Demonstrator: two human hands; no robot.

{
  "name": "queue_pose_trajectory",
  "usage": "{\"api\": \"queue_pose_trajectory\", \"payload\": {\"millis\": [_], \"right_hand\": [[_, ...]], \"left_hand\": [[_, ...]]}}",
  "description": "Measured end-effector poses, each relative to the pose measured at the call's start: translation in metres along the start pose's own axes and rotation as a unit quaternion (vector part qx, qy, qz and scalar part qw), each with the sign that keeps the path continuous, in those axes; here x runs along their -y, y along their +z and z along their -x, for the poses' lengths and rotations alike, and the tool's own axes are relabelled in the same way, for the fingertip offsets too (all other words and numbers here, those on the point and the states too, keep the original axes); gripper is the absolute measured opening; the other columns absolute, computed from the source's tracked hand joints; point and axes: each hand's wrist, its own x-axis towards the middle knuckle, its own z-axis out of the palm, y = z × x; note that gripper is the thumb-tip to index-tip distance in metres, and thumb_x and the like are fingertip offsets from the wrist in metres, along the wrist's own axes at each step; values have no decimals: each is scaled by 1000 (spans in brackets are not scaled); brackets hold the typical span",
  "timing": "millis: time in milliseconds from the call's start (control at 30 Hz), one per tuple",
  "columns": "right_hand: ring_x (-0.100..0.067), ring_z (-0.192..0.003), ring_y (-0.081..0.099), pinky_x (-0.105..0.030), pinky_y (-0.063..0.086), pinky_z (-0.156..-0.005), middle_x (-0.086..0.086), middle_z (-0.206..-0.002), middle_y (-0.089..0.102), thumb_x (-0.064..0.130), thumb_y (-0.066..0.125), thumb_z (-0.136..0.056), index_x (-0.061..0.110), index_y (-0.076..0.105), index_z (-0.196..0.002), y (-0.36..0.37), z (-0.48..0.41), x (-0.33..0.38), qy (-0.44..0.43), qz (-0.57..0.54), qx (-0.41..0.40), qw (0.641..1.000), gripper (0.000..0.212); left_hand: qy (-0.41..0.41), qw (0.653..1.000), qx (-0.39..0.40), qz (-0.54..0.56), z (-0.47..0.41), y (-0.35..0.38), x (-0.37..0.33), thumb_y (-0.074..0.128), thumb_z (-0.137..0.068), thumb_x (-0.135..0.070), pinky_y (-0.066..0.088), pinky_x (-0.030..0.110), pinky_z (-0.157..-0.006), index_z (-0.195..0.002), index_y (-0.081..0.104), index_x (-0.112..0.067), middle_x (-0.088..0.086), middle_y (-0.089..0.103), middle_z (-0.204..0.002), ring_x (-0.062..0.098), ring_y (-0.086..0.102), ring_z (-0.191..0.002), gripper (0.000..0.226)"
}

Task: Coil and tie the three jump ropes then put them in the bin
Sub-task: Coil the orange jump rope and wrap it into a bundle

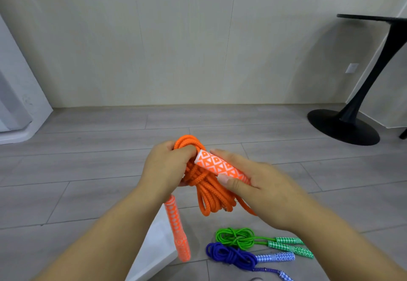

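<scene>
I hold the orange jump rope (pixel 204 190) coiled in several loops above the floor. My left hand (pixel 165 166) grips the top of the coil. My right hand (pixel 257 183) pinches one orange-and-white patterned handle (pixel 218 163) between thumb and fingers, laid across the coil. The rope's other handle (pixel 177 230) hangs down below my left wrist. On the floor at the lower right lie the green jump rope (pixel 240 237) and the blue jump rope (pixel 229 254), each bundled with its handles pointing right. A white bin corner (pixel 156 250) shows under my left forearm.
Grey wood-look flooring runs to a pale wall. A black pedestal table base (pixel 343 126) stands at the right. A white appliance or cabinet (pixel 15 104) fills the left edge.
</scene>
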Motion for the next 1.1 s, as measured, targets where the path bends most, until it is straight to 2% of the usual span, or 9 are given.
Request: {"api": "queue_pose_trajectory", "payload": {"millis": [200, 400, 600, 767, 867, 1000, 1100], "right_hand": [[-10, -90, 50, -32, 44, -77, 13, -102, 57, 61, 27, -90, 64, 0, -135, -1, 4, 11, -26, 115, -16, 993, 52], [-16, -100, 53, -33, 40, -74, 10, -110, 58, 60, 25, -92, 58, -1, -139, -1, 2, 6, 11, 177, -8, 984, 53], [-20, -105, 53, -32, 35, -70, 8, -113, 58, 59, 26, -93, 55, 2, -141, -3, 2, 4, 41, 204, 0, 978, 53], [-21, -104, 54, -33, 36, -70, 7, -112, 59, 59, 27, -93, 55, 2, -140, -4, 2, 5, 52, 208, 0, 977, 54], [-24, -105, 54, -33, 35, -70, 5, -115, 59, 58, 28, -93, 55, 1, -140, -5, 5, 6, 63, 205, 1, 977, 55], [-24, -106, 54, -34, 37, -73, 4, -116, 59, 59, 30, -92, 57, -1, -139, -7, 8, 4, 69, 190, 10, 979, 56], [-23, -106, 54, -35, 39, -75, 3, -117, 59, 59, 30, -92, 57, -1, -139, -9, 9, 3, 75, 186, 8, 980, 56]], "left_hand": [[-11, 999, 36, -4, 1, -1, 0, 57, -76, -8, 56, 33, -51, -65, 63, -9, 11, 59, -60, 23, 57, -58, 13], [-43, 996, 76, 6, -3, -7, 3, 59, -77, -2, 59, 39, -58, -89, 67, 3, 21, 63, -79, 29, 64, -74, 15], [-17, 995, 100, 7, 3, -6, 3, 58, -81, -2, 60, 41, -67, -79, 70, -5, 15, 67, -75, 22, 66, -70, 12], [-4, 993, 112, 35, 2, -7, 5, 56, -82, 0, 59, 44, -74, -86, 69, -1, 19, 68, -84, 26, 67, -79, 14], [-12, 990, 128, 59, 1, -7, 6, 59, -79, -1, 59, 42, -74, -89, 66, 4, 22, 66, -89, 31, 65, -87, 13], [-21, 983, 168, 69, 3, -8, 6, 65, -61, -13, 59, 37, -76, -83, 70, -5, 16, 70, -85, 24, 67, -82, 24], [-10, 979, 200, 34, 5, -7, 5, 74, -70, -4, 58, 32, -79, -96, 70, -6, 15, 72, -95, 25, 70, -87, 26]]}}
